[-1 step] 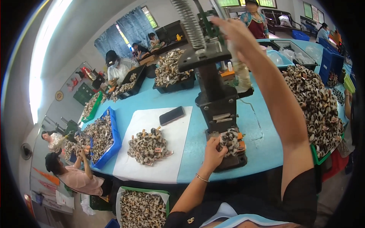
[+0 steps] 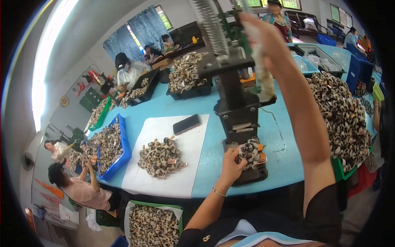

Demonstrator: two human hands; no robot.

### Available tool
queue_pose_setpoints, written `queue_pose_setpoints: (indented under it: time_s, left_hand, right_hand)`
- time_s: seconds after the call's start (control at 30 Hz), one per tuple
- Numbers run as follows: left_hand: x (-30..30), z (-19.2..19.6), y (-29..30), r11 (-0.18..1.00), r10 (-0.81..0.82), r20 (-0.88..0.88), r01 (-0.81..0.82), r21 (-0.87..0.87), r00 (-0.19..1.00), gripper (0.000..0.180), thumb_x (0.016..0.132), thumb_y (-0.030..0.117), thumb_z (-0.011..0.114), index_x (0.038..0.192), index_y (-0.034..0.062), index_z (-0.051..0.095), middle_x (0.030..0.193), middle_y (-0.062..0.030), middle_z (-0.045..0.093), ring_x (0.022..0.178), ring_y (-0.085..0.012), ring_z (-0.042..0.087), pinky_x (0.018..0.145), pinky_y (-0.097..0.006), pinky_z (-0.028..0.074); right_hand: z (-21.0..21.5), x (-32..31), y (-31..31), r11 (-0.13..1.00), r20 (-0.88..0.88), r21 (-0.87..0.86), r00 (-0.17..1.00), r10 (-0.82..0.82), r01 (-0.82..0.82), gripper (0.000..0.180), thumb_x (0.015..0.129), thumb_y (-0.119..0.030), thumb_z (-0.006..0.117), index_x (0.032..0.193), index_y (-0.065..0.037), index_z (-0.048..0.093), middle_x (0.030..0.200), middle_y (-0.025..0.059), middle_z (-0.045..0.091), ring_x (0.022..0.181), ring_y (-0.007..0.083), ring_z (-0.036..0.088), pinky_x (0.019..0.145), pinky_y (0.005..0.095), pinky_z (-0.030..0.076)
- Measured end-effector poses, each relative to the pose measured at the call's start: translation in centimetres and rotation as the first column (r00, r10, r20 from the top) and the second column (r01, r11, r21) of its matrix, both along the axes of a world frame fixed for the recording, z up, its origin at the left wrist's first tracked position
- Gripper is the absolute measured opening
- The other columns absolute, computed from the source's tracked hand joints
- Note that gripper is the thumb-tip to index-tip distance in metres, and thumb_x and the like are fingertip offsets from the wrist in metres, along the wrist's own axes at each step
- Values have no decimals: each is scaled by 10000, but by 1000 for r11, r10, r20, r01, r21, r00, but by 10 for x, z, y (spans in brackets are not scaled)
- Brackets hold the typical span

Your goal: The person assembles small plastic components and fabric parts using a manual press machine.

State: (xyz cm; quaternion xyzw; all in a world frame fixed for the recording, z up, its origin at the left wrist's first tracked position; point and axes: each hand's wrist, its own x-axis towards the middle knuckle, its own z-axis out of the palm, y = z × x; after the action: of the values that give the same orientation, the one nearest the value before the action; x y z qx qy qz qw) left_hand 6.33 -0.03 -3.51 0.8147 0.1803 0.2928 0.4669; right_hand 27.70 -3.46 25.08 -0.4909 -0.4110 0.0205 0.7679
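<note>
My left hand (image 2: 233,165) is closed on a small spotted plush piece (image 2: 249,154) in black, white and grey fur, with an orange part and a tag at its right side. It holds the plush at the base of a dark hand press (image 2: 235,108), which has a large coil spring. My raised right hand (image 2: 266,41), blurred by motion, is closed round the press lever (image 2: 242,9) at the top; its fingertips are partly hidden. Left of the press, a heap of similar plush pieces (image 2: 159,158) lies on a white sheet (image 2: 138,181).
A black phone (image 2: 186,124) lies on the sheet. A blue crate (image 2: 125,144), a black tray (image 2: 185,94) and a green-rimmed bin (image 2: 180,222) hold plush pieces. A large plush pile (image 2: 339,115) stands at right. Several people work around the blue table (image 2: 284,123).
My right hand and the top of the press appear slightly farther right, with the whole view shifted a little. My left hand keeps hold of the plush piece.
</note>
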Motion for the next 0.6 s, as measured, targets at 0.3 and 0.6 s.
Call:
queue_pose_setpoints:
  time_s: [0.3,0.6]
  left_hand:
    - [-5,-6,6,999,-6,26,5,42,1000,293,742,67,613,1029,10,629,820,-64,490,660,-142,491,605,-261,421]
    - [-12,-8,5,998,52,3,-52,32,999,476,782,72,617,1249,19,544,846,-57,463,660,-131,479,633,-252,435]
  right_hand:
    - [-55,-77,-79,926,233,372,972,-28,-63,230,932,-249,503,928,-20,525,688,10,502,628,101,425,600,282,339]
    - [-83,17,-14,990,-332,43,933,140,-133,359,977,-305,444,1226,-64,540,1106,60,605,999,144,562,863,277,421]
